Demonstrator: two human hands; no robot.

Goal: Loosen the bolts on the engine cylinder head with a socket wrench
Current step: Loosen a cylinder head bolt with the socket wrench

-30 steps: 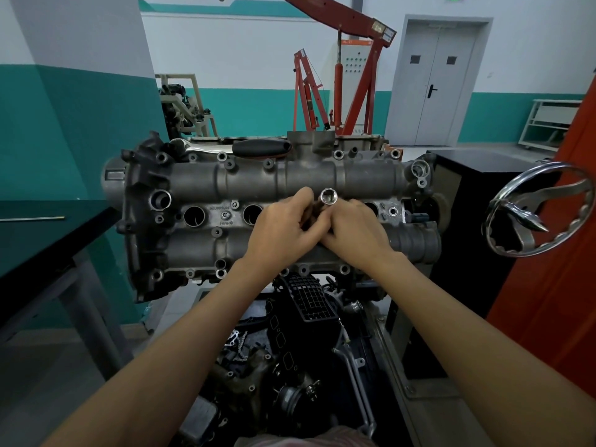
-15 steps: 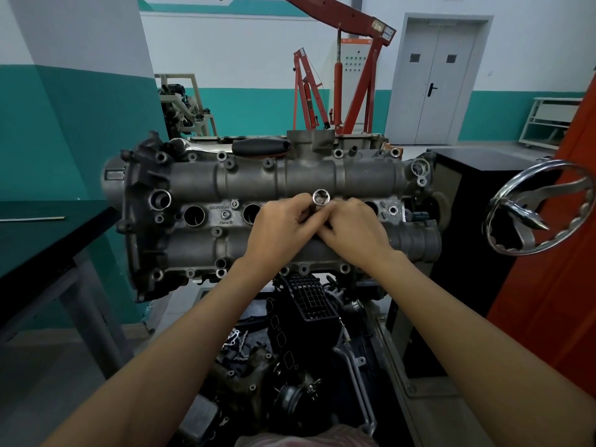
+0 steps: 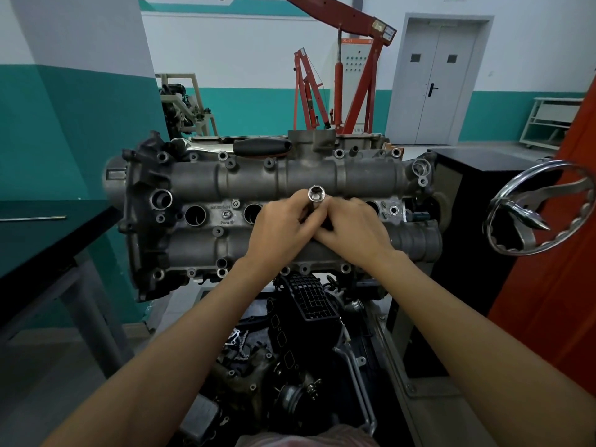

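- Both hands met at the middle of the cylinder head [image 3: 200, 185], fingers curled around a chrome socket [image 3: 315, 194].
- Left hand [image 3: 280, 224] wrapped round the socket's shaft from the left, thumb and fingers closed on it.
- Right hand [image 3: 354, 228] pressed in from the right, fingertips pinching the same shaft just below the open end; knuckles touching the left hand's.
- Socket held roughly upright, hollow end facing the camera, over the row of round wells running along the head's centre; lower end hidden behind the fingers, so seated or not: cannot tell.
- Ratchet wrench [image 3: 258, 146] lying flat along the far edge of the head, black grip to the right, shiny head to the left, well apart from both hands.
- Small bolts [image 3: 226, 214] dotted along the head's flanges and between the wells.
- Chrome handwheel [image 3: 539, 208] at the right, beside an orange panel [image 3: 554, 269].
- Dark workbench [image 3: 48, 240] at the left.
- Red engine hoist [image 3: 342, 69] far behind, before a grey double door [image 3: 435, 82].
- Black ribbed intake part [image 3: 309, 298] near, below the head.
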